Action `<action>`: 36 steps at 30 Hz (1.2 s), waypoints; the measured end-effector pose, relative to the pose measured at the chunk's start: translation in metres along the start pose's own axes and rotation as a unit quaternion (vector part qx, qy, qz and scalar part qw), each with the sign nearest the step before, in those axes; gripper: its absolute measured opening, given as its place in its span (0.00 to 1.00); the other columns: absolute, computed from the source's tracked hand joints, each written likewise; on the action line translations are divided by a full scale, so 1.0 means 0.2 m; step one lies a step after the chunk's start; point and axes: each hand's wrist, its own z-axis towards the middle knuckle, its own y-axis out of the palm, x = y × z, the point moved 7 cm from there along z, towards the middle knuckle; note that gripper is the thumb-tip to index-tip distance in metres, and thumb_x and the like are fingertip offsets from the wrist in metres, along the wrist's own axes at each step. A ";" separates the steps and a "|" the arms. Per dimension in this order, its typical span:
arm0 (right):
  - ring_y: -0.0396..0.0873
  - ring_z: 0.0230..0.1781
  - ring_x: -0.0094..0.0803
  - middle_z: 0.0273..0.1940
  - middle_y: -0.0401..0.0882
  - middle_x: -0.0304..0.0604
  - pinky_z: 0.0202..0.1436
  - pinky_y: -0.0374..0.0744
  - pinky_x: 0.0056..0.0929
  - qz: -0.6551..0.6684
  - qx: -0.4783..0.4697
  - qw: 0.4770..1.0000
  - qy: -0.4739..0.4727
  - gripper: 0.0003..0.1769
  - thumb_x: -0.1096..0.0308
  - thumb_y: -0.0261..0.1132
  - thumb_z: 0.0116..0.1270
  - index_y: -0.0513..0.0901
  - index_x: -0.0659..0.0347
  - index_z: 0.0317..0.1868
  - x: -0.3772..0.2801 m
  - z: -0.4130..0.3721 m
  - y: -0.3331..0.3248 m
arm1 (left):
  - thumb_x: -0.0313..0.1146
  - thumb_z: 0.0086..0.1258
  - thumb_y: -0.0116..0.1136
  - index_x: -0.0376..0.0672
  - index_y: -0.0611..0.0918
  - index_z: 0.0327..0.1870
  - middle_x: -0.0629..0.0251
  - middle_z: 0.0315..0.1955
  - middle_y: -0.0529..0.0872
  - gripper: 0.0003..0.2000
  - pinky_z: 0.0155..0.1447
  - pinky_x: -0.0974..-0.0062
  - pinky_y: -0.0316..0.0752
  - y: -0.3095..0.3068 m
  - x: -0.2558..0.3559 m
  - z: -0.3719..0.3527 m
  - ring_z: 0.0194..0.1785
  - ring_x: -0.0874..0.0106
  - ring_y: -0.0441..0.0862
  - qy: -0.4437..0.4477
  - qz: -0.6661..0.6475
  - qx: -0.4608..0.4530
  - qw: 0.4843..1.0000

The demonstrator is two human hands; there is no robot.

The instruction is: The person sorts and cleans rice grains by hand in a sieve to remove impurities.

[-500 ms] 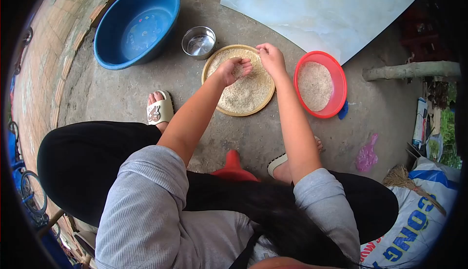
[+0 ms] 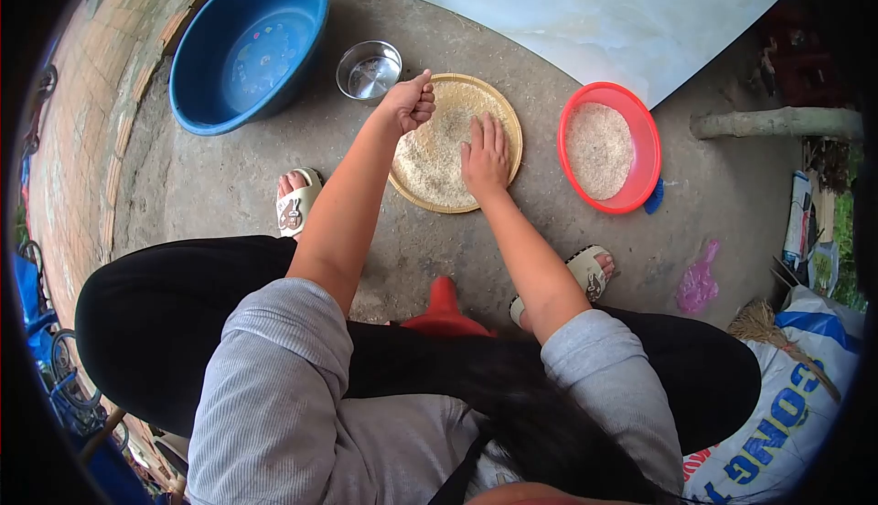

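The work surface is a bare concrete floor point(image 2: 274, 176), on which a round woven tray point(image 2: 439, 205) lies directly ahead of the seated person, between a small steel bowl point(image 2: 369, 70) at its upper left and a red bowl point(image 2: 608, 85) of grain well to its right; a blue basin point(image 2: 197, 93) stands further left. The grain point(image 2: 430, 162) forms a thin, uneven layer across the tray. The right hand point(image 2: 485, 155) lies palm-down on this layer, its fingers point(image 2: 480, 130) extended and slightly spread, holding nothing; the grain lies under and to the left of the fingertips. The left hand point(image 2: 409, 102) is raised over the tray's upper-left rim, just beside the steel bowl, its fingers curled into a fist; its contents cannot be seen. The step appears to be sorting the grain by hand. It is best done with light pressure from the flat hand, short sweeps that keep the layer thin, movement kept inside the rim to avoid spillage, and the fist kept closed until it is above a container.
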 end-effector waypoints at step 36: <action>0.44 0.75 0.49 0.74 0.46 0.54 0.75 0.43 0.47 -0.009 -0.002 0.996 0.093 0.34 0.56 0.48 0.69 0.55 0.67 0.70 -0.02 0.12 0.07 | 0.40 0.65 0.63 0.41 0.78 0.19 0.67 0.14 0.75 0.16 0.22 0.80 0.66 -0.30 0.79 -0.24 0.16 0.76 0.71 0.464 0.022 0.118 0.878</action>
